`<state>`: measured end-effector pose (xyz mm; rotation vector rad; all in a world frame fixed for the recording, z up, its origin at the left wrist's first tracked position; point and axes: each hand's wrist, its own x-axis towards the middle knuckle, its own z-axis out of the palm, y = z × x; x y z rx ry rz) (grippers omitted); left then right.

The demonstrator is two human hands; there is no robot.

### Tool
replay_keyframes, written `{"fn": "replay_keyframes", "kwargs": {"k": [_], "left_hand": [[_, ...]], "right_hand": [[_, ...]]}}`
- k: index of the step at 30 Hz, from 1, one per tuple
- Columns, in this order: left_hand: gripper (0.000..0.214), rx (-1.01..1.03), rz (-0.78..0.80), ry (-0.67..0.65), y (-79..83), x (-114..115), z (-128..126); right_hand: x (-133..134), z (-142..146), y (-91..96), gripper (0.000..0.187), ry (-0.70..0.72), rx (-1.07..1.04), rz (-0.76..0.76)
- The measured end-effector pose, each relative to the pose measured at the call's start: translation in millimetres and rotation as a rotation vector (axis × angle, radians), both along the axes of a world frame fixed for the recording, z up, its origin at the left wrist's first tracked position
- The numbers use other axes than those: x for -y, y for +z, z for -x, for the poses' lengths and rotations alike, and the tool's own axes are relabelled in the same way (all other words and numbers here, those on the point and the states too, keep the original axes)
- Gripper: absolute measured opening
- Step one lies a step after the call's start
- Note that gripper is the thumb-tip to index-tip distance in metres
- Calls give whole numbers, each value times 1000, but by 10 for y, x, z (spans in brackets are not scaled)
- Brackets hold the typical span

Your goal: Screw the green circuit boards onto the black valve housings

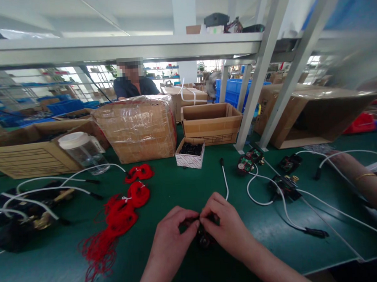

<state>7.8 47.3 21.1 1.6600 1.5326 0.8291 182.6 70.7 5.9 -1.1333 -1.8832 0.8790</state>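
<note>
My left hand [172, 234] and my right hand [223, 223] meet low in the middle of the head view. Thumb and forefinger of each are pinched together at the top of a small dark device [204, 240] with a shiny round part. Fingers cover most of that device. Behind my right hand a white cable [226, 183] with a black plug end rises over the green table; where its lower end goes is hidden. To the left lie bundles of red cord [118, 216], apart from my hands.
Circuit boards [247, 163] and dark units with white cables [286, 188] lie to the right, near another person's hand [344, 166]. A small box of black parts [190, 160], a clear jar [84, 152] and cartons [137, 131] stand behind. Metal posts [260, 70] rise at right. Someone sits opposite.
</note>
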Motion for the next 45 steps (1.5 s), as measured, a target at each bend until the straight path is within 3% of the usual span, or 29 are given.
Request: {"fn": "replay_keyframes", "kwargs": {"k": [10, 19, 29, 33, 38, 45], "left_hand": [[27, -22, -10, -29, 26, 7, 10], [19, -33, -7, -72, 85, -35, 8], [20, -20, -9, -9, 40, -50, -20], [20, -15, -3, 2, 38, -47, -18], [20, 16, 20, 19, 31, -49, -5], [19, 24, 6, 11, 36, -53, -12]], "right_hand": [[21, 24, -4, 26, -61, -12, 31], [-8, 50, 1, 25, -82, -52, 112], [-12, 45, -23, 20, -74, -70, 123], [-42, -68, -45, 9, -8, -111, 159], [-40, -187, -66, 13, 61, -144, 222], [-7, -102, -120, 14, -27, -91, 160]]}}
